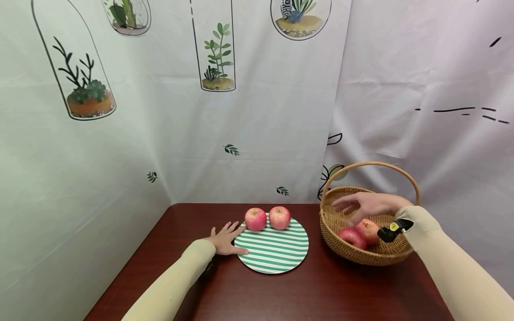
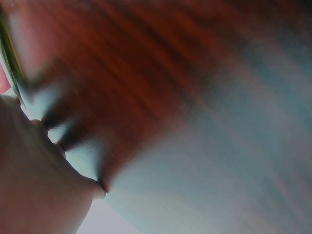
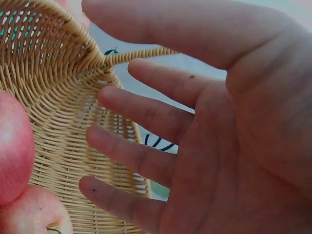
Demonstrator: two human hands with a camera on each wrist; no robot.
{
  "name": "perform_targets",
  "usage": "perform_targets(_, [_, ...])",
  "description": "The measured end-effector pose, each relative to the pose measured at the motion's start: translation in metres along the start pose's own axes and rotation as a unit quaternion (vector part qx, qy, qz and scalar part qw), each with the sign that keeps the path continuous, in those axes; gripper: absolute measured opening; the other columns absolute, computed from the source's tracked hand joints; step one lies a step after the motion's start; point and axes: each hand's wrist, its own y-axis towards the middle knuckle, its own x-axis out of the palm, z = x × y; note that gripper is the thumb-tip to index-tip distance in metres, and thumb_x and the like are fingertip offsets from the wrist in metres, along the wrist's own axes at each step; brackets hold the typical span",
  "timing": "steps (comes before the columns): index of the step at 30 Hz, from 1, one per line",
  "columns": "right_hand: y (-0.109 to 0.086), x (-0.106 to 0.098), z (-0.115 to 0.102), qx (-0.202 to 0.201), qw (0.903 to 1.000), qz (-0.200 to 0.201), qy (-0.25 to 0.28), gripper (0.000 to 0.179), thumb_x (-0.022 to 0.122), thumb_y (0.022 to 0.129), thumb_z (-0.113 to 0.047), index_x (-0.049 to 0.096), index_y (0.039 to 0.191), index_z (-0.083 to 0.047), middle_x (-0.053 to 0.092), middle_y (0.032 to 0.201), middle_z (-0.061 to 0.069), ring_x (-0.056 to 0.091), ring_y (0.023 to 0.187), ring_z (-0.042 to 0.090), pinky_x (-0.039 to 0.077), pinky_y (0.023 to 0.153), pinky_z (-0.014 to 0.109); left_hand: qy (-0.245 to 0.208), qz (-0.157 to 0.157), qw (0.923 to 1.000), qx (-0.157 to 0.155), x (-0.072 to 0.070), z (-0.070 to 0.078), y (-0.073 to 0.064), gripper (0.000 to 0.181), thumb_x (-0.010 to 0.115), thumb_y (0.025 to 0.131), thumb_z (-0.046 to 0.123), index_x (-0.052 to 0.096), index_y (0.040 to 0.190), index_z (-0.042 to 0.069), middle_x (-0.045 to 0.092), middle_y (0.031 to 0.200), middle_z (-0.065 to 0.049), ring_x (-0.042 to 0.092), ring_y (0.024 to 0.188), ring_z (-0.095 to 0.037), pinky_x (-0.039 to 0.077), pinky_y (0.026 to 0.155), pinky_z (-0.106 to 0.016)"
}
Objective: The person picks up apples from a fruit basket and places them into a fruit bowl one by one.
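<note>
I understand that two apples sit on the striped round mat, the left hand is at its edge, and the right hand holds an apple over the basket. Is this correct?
Not quite: the right hand over the basket holds nothing, as the right wrist view shows. Two apples do sit on the striped round mat, with the left hand at its edge.

head view faces fwd/down over table (image 1: 321, 294), wrist views up close, r wrist sharing basket (image 1: 361, 257) w/ head.

A curtained-off nook, shown by plant-printed fabric (image 1: 273, 125) hung behind a reddish-brown table (image 1: 281, 296)
</note>
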Motion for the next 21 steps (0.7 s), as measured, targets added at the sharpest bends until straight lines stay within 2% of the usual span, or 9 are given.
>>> perform_targets(3, [-0.002,0.0,0.006,-0.007,0.9999,-0.001,0.012,0.069,0.075,0.089,-0.015,0.044,0.149,0.001,0.052,0.146,0.024,0.046,0.135,0.049,0.045,0.106,0.043,0.002,0.003,1.0,0.0,0.001,0.0,0.002,0.102,0.058,0.079,0.082,0.024,0.162,0.032,0.016,0.17,-0.005,0.01,0.157,-0.034,0.007,0.114,-0.074])
perform_targets(9, [-0.003,0.002,0.023,-0.003,0.9994,0.004,0.033,0.067,0.072,0.092,-0.015,0.043,0.149,0.001,0.05,0.146,0.027,0.046,0.135,0.05,0.049,0.103,0.039,-0.003,0.002,1.0,0.004,0.0,0.002,0.002,0.103,0.058,0.079,0.083,0.025,0.161,0.03,0.017,0.169,-0.007,0.01,0.156,-0.035,0.006,0.114,-0.075])
perform_targets(15, [0.0,0.006,0.036,0.003,0.9976,0.004,0.068,0.067,0.07,0.093,-0.014,0.041,0.151,0.002,0.046,0.147,0.031,0.046,0.135,0.05,0.048,0.096,0.023,-0.019,0.002,0.9997,0.012,0.005,-0.003,0.003,0.109,0.053,0.075,0.09,0.022,0.162,0.032,0.014,0.17,-0.01,0.006,0.156,-0.038,0.001,0.112,-0.077])
perform_targets(21, [0.001,0.013,0.046,-0.004,0.9949,-0.001,0.101,0.071,0.071,0.091,-0.012,0.038,0.151,0.006,0.046,0.145,0.034,0.047,0.132,0.051,0.047,0.097,0.022,-0.021,0.006,0.9997,0.011,0.01,-0.009,0.009,0.11,0.052,0.073,0.092,0.021,0.162,0.035,0.012,0.17,-0.006,0.003,0.157,-0.036,-0.001,0.113,-0.076])
